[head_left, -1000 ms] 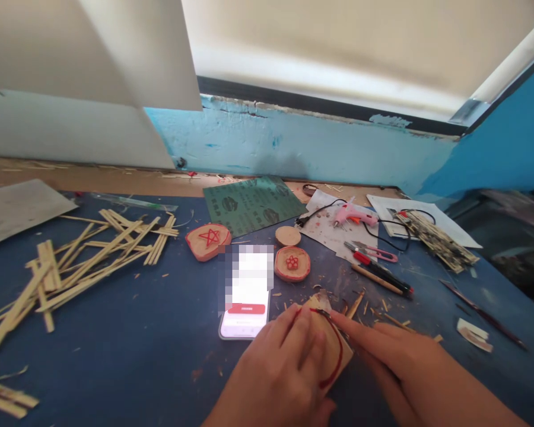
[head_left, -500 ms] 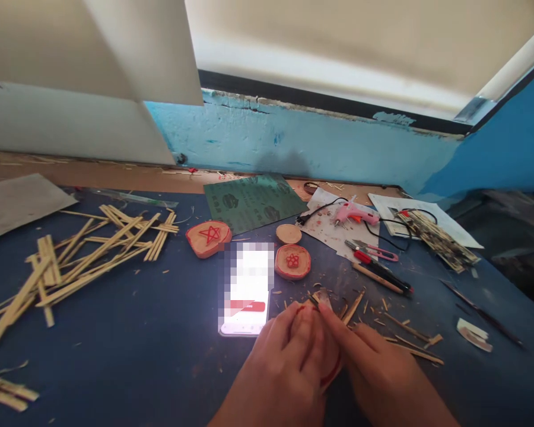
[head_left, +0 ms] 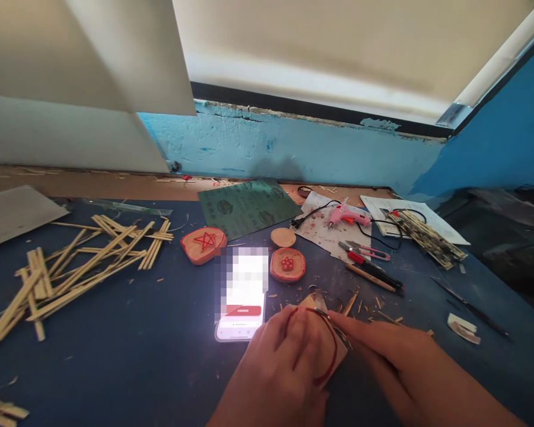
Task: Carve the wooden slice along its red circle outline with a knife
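My left hand (head_left: 280, 362) is closed on a flat piece of wood (head_left: 331, 362) with a dark red curved outline, its fingers pressed over the upper face. At the right edge of this piece, my right hand (head_left: 391, 350) grips a thin metal blade (head_left: 323, 313); its handle is hidden in the fingers. Just beyond the hands lie wood shavings (head_left: 350, 301). A wood disc with a red flower (head_left: 288, 265) lies behind them, near a smaller plain wood disc (head_left: 283, 237). Left of my left hand is a lit phone (head_left: 241, 296), its screen partly blurred.
Wooden sticks (head_left: 89, 261) spread over the left of the dark blue table. A red-edged wood piece with a star (head_left: 203, 243) lies before green sandpaper (head_left: 249, 207). Behind right are a pink glue gun (head_left: 345, 214), pink-handled snips (head_left: 371, 251), a chisel-like tool (head_left: 371, 277) and scissors (head_left: 471, 308).
My right hand has swung outward to the right along the wood piece's edge, showing more of its face and the red outline. My left hand stays on it. The view has shifted slightly.
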### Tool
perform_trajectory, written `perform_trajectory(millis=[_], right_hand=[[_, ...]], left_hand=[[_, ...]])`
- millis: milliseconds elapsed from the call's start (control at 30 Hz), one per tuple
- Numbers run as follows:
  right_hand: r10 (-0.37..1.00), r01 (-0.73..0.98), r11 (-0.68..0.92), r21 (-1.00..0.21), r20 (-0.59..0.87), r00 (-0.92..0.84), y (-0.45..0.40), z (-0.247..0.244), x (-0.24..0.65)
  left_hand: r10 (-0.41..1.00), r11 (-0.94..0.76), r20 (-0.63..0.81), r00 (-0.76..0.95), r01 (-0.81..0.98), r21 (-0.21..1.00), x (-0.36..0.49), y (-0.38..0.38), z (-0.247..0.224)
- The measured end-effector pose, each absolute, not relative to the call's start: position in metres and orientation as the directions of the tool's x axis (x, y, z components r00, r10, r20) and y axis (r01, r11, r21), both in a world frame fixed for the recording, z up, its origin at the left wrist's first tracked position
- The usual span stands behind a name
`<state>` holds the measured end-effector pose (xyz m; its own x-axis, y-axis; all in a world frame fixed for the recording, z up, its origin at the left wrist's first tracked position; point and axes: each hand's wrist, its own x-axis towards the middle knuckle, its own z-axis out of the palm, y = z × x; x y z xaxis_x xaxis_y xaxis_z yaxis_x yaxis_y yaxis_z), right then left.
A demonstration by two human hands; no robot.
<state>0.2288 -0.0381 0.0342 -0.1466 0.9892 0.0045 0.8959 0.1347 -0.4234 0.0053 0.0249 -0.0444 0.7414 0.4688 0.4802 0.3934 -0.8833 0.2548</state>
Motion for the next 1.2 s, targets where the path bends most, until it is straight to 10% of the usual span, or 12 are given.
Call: perform_trajectory(millis=[667,1200], right_hand=[[0.945,0.933,0.255,-0.254,0.269,-0.186,-0.047,-0.034,0.221],[0.993,0.864,0.021,-0.502,-0.087,-0.075,-0.033,0.042,0.235]], left_hand=[[0.433,-0.9,0.441,0.786,0.399,0.173,0.013,0.026,-0.054],[0.418,-0.906,0.5,0.758,0.388,0.17,0.01,0.028,-0.051]])
